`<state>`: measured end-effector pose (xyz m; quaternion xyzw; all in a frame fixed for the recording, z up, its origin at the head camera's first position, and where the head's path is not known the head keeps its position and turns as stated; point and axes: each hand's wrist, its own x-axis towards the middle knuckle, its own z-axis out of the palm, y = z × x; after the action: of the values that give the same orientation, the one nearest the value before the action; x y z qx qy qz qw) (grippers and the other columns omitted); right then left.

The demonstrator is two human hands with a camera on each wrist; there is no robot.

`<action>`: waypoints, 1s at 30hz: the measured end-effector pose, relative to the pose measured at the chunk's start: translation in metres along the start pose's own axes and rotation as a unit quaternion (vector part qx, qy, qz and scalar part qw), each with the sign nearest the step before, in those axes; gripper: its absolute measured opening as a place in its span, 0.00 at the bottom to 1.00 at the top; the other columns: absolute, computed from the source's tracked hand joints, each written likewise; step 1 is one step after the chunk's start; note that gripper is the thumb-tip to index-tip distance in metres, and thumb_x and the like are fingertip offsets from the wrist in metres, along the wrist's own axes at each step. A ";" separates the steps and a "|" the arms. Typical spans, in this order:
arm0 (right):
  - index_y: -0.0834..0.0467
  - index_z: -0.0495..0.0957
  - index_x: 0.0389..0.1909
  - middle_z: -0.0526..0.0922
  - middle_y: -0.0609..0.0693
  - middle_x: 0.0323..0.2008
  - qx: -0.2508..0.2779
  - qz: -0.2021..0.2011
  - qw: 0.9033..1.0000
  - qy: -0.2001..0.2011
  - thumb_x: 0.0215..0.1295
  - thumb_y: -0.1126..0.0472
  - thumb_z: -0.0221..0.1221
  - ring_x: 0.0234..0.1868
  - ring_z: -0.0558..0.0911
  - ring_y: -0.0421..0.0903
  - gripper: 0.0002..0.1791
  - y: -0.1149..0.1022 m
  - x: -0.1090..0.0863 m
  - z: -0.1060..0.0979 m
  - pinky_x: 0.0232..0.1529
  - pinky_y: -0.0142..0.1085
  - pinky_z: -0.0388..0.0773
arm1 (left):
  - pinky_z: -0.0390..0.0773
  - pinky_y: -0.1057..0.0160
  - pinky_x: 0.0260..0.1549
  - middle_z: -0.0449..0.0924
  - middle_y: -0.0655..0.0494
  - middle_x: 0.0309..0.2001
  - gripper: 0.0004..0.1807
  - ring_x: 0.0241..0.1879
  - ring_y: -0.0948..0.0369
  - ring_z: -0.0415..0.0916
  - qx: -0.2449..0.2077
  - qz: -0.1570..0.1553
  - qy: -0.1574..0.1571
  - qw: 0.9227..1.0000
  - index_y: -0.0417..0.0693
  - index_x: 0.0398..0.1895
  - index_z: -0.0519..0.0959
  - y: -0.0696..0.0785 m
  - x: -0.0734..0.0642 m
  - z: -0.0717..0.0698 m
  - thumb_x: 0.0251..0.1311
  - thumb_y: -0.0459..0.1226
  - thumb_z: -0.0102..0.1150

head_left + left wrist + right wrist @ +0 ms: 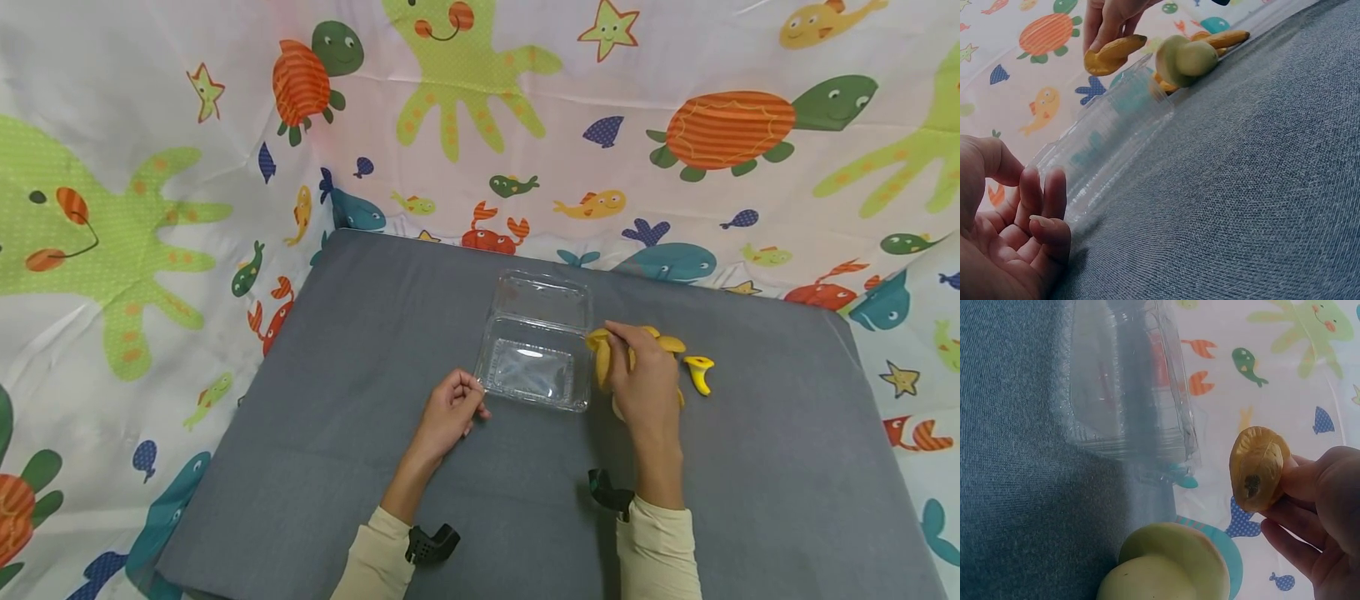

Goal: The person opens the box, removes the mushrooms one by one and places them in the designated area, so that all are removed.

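Observation:
My right hand (643, 379) pinches a yellow trumpet-shaped mushroom (1259, 464) by its flared end. In the head view it is just right of a clear plastic clamshell box (534, 367). That box lies with its lid (543, 300) folded back, away from me. At the box's near left corner, my left hand (448, 408) pinches the rim between thumb and forefinger, its other fingers curled. Under and behind the right hand is a group of yellow mushrooms (670, 343), partly hidden. Pale green round-capped mushrooms (1186, 60) show in the left wrist view.
A separate yellow trumpet-shaped mushroom (701, 377) lies right of the group. Grey cloth covers the table (337, 375). A curtain printed with sea animals (450, 192) hangs along its back and sides. Each wrist wears a black camera (432, 545).

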<state>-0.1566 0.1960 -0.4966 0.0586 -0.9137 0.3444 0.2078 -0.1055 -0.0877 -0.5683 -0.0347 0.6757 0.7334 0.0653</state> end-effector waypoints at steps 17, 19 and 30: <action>0.61 0.87 0.56 0.89 0.59 0.48 -0.004 -0.006 1.000 0.021 0.75 0.68 0.62 0.47 0.87 0.60 0.13 0.004 0.000 -0.005 0.48 0.56 0.84 | 0.69 0.70 0.17 0.79 0.49 0.29 0.02 0.30 0.57 0.85 0.002 -0.002 -0.005 1.000 0.41 0.41 0.75 0.002 -0.002 -0.001 0.74 0.32 0.58; 0.61 0.87 0.56 0.89 0.59 0.48 -0.004 -0.007 1.000 0.024 0.75 0.68 0.62 0.46 0.87 0.60 0.13 0.006 -0.001 -0.006 0.47 0.55 0.84 | 0.69 0.70 0.17 0.79 0.49 0.29 0.02 0.30 0.57 0.85 0.004 -0.002 -0.005 1.000 0.41 0.41 0.75 0.003 -0.003 0.000 0.74 0.31 0.57; 0.60 0.87 0.56 0.90 0.58 0.46 -0.005 -0.014 0.998 0.063 0.76 0.67 0.62 0.33 0.81 0.53 0.13 0.012 -0.002 -0.016 0.37 0.40 0.72 | 0.69 0.70 0.16 0.80 0.45 0.29 0.02 0.29 0.56 0.85 0.005 0.000 0.003 1.000 0.40 0.40 0.75 0.002 -0.003 0.001 0.73 0.30 0.57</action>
<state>-0.1519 0.2153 -0.4935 0.0489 -0.8997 0.3397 0.2697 -0.1031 -0.0868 -0.5657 -0.0363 0.6793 0.7302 0.0632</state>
